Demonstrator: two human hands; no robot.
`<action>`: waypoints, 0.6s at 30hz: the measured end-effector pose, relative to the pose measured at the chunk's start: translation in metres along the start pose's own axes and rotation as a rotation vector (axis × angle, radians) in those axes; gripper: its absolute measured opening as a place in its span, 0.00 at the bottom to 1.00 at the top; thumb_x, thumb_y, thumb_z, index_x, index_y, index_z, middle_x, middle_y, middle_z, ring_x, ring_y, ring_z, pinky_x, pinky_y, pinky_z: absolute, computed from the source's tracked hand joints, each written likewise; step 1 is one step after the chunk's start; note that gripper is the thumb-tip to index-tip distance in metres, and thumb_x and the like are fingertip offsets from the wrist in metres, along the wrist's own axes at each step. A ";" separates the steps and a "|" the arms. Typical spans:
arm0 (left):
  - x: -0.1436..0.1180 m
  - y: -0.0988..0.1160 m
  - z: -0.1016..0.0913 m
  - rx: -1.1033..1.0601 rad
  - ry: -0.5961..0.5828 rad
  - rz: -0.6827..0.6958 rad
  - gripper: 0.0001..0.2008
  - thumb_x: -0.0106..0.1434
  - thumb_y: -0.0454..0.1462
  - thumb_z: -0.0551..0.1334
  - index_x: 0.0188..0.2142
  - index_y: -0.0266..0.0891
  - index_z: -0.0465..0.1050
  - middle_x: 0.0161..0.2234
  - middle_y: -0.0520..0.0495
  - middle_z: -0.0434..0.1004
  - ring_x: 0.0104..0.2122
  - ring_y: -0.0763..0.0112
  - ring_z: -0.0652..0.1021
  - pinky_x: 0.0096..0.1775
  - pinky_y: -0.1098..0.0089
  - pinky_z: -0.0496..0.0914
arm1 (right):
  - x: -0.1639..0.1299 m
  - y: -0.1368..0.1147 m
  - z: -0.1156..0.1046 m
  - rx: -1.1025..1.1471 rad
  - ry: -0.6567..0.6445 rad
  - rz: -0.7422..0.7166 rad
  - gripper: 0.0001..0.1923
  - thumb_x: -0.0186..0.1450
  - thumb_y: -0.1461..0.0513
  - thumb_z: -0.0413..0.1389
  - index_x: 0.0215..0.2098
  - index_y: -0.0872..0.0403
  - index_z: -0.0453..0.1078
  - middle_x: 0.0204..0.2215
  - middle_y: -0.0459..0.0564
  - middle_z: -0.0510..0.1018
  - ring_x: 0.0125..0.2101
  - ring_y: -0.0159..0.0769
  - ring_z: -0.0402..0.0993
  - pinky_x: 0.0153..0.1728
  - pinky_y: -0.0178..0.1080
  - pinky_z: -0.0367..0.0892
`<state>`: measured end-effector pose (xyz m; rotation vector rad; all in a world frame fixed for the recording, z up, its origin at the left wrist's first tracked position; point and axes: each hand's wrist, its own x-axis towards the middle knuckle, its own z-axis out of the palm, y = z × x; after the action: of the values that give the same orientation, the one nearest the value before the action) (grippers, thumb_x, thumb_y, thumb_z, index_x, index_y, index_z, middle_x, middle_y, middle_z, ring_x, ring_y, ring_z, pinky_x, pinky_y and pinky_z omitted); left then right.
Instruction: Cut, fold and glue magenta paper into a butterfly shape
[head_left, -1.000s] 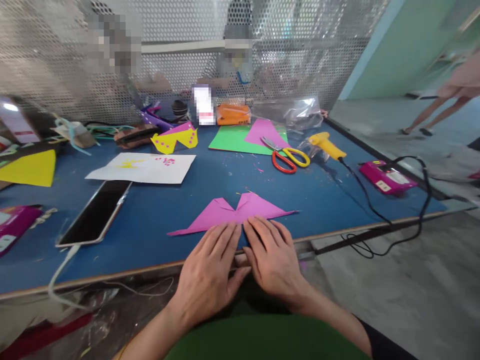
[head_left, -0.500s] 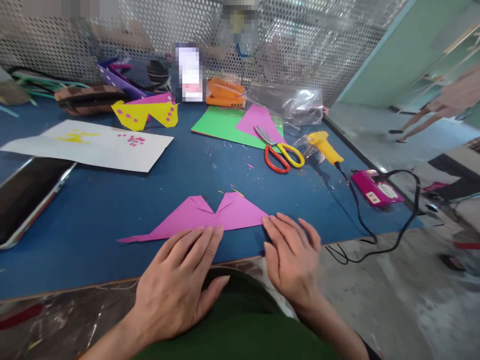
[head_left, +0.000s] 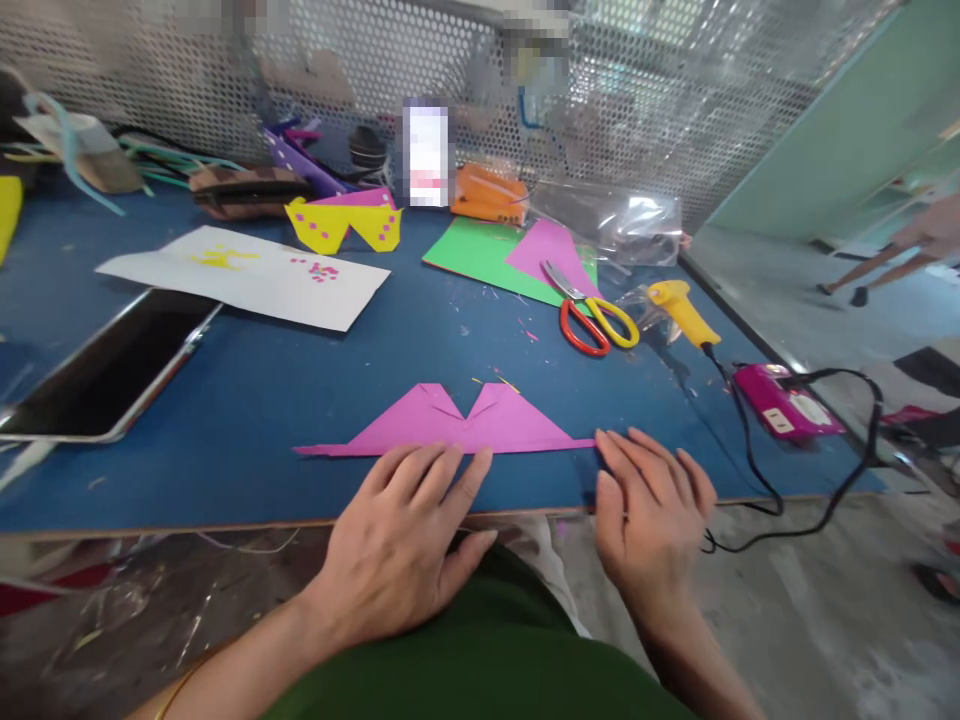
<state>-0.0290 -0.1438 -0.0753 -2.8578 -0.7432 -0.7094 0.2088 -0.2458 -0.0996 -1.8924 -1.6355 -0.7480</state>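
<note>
Magenta folded paper (head_left: 465,425) on blue tabletop (head_left: 300,400), white sheet (head_left: 247,275) with yellow and pink marks, yellow mask (head_left: 341,222) with pink dots, green card (head_left: 480,255), scissors (head_left: 592,315) with one orange and one yellow handle, yellow glue gun (head_left: 679,310), black cord (head_left: 795,500)

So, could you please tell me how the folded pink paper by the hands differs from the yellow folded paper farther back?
The folded pink paper is plain, while the yellow folded paper carries pink dots. The pink one lies near the table edge with the left hand resting on its near edge and the right hand at its right tip; the yellow one sits untouched near the mesh wall. The pink one looks larger. Both show two peaks with a notch between.
</note>
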 end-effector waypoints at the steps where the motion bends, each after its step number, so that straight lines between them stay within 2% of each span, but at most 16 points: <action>1: 0.000 0.000 0.000 -0.011 -0.009 -0.003 0.24 0.71 0.46 0.54 0.60 0.35 0.70 0.49 0.40 0.78 0.46 0.57 0.74 0.50 0.58 0.68 | -0.001 0.001 -0.002 -0.030 0.016 0.008 0.19 0.71 0.62 0.51 0.58 0.58 0.72 0.48 0.59 0.81 0.52 0.54 0.77 0.57 0.57 0.62; 3: -0.001 0.001 0.000 -0.028 -0.024 -0.005 0.25 0.71 0.47 0.54 0.60 0.35 0.69 0.49 0.40 0.77 0.46 0.57 0.74 0.50 0.57 0.69 | -0.001 -0.003 -0.006 -0.059 0.078 -0.020 0.24 0.70 0.61 0.52 0.62 0.63 0.68 0.53 0.66 0.78 0.55 0.59 0.75 0.58 0.59 0.62; 5: -0.002 0.003 0.000 -0.036 -0.027 -0.007 0.25 0.71 0.47 0.54 0.61 0.35 0.68 0.50 0.41 0.77 0.47 0.57 0.74 0.50 0.57 0.69 | 0.002 -0.015 -0.007 0.009 0.125 -0.124 0.27 0.70 0.60 0.52 0.63 0.67 0.66 0.54 0.68 0.77 0.56 0.59 0.74 0.58 0.57 0.63; 9: -0.004 0.004 0.001 -0.048 -0.024 -0.014 0.25 0.70 0.44 0.54 0.60 0.32 0.68 0.51 0.42 0.77 0.48 0.57 0.73 0.52 0.59 0.68 | 0.011 -0.051 0.002 0.307 -0.059 -0.360 0.26 0.72 0.61 0.49 0.63 0.71 0.63 0.51 0.68 0.79 0.55 0.50 0.75 0.58 0.49 0.64; 11: -0.005 0.002 0.001 -0.064 -0.005 -0.003 0.25 0.69 0.42 0.54 0.60 0.28 0.68 0.52 0.41 0.77 0.50 0.57 0.73 0.55 0.60 0.67 | 0.014 -0.063 0.009 0.343 -0.100 -0.380 0.24 0.74 0.60 0.48 0.60 0.71 0.65 0.51 0.67 0.80 0.54 0.48 0.76 0.57 0.47 0.64; 13: -0.008 -0.001 -0.001 -0.070 0.027 0.009 0.25 0.69 0.41 0.53 0.59 0.25 0.68 0.52 0.40 0.78 0.52 0.57 0.73 0.56 0.61 0.66 | 0.016 -0.068 0.014 0.334 -0.082 -0.357 0.22 0.75 0.60 0.47 0.57 0.71 0.68 0.49 0.67 0.81 0.52 0.47 0.77 0.56 0.46 0.65; 18: -0.024 -0.016 -0.015 0.034 0.050 -0.100 0.22 0.71 0.42 0.54 0.56 0.28 0.72 0.51 0.41 0.80 0.50 0.58 0.75 0.59 0.57 0.64 | 0.016 -0.065 0.015 0.357 -0.073 -0.337 0.22 0.76 0.60 0.46 0.56 0.70 0.70 0.48 0.65 0.82 0.50 0.45 0.80 0.53 0.44 0.65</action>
<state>-0.0618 -0.1432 -0.0736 -2.7781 -0.8867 -0.7702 0.1474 -0.2154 -0.0968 -1.4291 -2.0101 -0.4744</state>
